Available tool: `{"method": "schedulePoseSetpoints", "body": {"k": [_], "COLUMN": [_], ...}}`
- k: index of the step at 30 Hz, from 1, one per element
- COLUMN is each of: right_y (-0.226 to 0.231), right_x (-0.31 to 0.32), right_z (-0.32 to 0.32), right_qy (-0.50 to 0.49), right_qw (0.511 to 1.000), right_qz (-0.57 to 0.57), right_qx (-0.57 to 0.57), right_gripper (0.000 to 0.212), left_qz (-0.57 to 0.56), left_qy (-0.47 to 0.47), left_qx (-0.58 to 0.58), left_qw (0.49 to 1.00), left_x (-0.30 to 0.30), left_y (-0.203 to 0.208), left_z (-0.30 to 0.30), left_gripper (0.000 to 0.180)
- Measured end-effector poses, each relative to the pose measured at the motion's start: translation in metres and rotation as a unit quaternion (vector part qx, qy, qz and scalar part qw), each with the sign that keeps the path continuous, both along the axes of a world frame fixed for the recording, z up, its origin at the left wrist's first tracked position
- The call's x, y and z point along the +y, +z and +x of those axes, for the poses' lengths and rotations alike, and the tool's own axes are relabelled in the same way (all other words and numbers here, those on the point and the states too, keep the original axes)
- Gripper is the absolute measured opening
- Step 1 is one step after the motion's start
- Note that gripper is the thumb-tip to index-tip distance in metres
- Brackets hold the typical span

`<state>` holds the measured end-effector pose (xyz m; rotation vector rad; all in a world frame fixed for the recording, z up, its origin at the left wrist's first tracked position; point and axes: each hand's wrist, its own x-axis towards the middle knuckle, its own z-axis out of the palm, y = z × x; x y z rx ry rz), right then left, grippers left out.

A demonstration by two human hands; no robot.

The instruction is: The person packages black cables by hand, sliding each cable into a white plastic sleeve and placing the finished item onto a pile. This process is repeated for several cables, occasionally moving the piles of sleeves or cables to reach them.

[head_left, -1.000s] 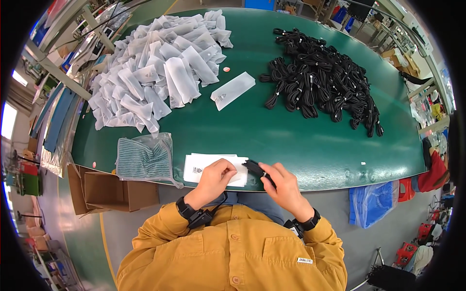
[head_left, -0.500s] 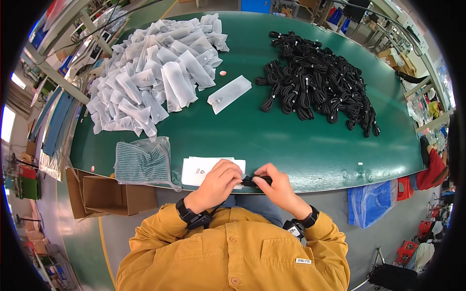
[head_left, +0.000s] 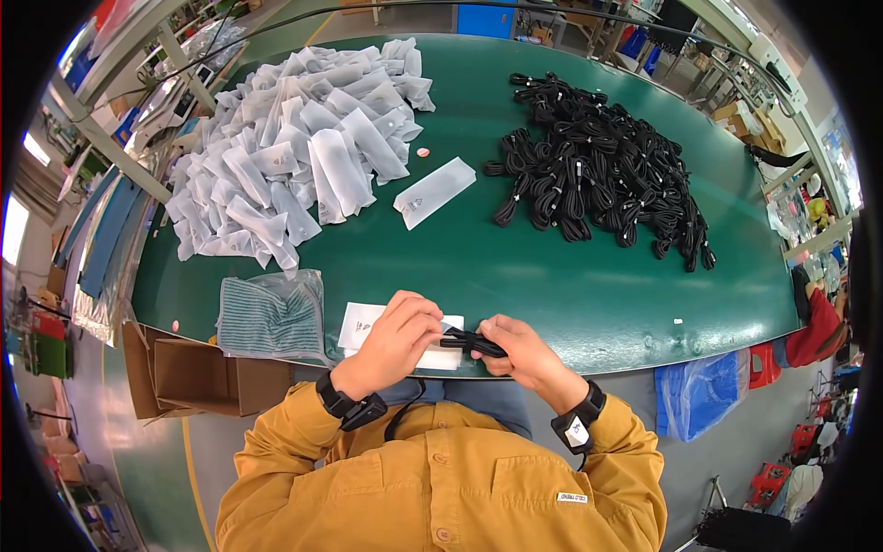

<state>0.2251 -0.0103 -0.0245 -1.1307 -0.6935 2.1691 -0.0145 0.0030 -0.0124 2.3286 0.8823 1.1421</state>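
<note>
My right hand [head_left: 520, 351] grips a coiled black cable [head_left: 467, 340] by its right end, close to the table's front edge. The fingers of my left hand [head_left: 397, 336] are closed at the cable's left end; what they pinch is hidden. Beneath my left hand and the cable lie flat white bags [head_left: 359, 322], one with a small dark print, partly covered by the hand. A single frosted white bag [head_left: 435, 193] lies farther off, between the two heaps on the table.
A large heap of filled white bags [head_left: 303, 152] covers the back left of the green table [head_left: 552, 276]. Several coiled black cables [head_left: 598, 161] are piled at the back right. A bagged teal striped cloth [head_left: 269, 316] lies front left, above an open cardboard box [head_left: 198, 373].
Both hands have drawn slightly apart, so more of the black cable shows between them. My left hand has shifted left. The table sits a little lower in the picture.
</note>
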Motion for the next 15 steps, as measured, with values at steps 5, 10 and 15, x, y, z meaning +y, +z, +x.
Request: {"method": "schedulePoseSetpoints", "body": {"k": [5, 10, 15], "right_y": [0.002, 0.004, -0.005], "right_x": [-0.002, 0.000, -0.004], "right_z": [0.003, 0.002, -0.009], "right_qy": [-0.011, -0.018, -0.013], "right_qw": [1.000, 0.999, 0.995], "right_qz": [-0.001, 0.003, 0.058], "right_qx": [-0.020, -0.044, -0.084], "right_gripper": [0.020, 0.021, 0.017], "left_qz": [-0.049, -0.088, -0.075], "left_qy": [0.020, -0.007, -0.030], "left_qx": [0.000, -0.012, -0.001], "left_qw": [0.999, 0.996, 0.997], "left_x": [0.003, 0.001, -0.002], "left_y": [-0.003, -0.005, -0.003], "left_z": [-0.012, -0.008, 0.000], "left_gripper": [0.017, 0.017, 0.016]}}
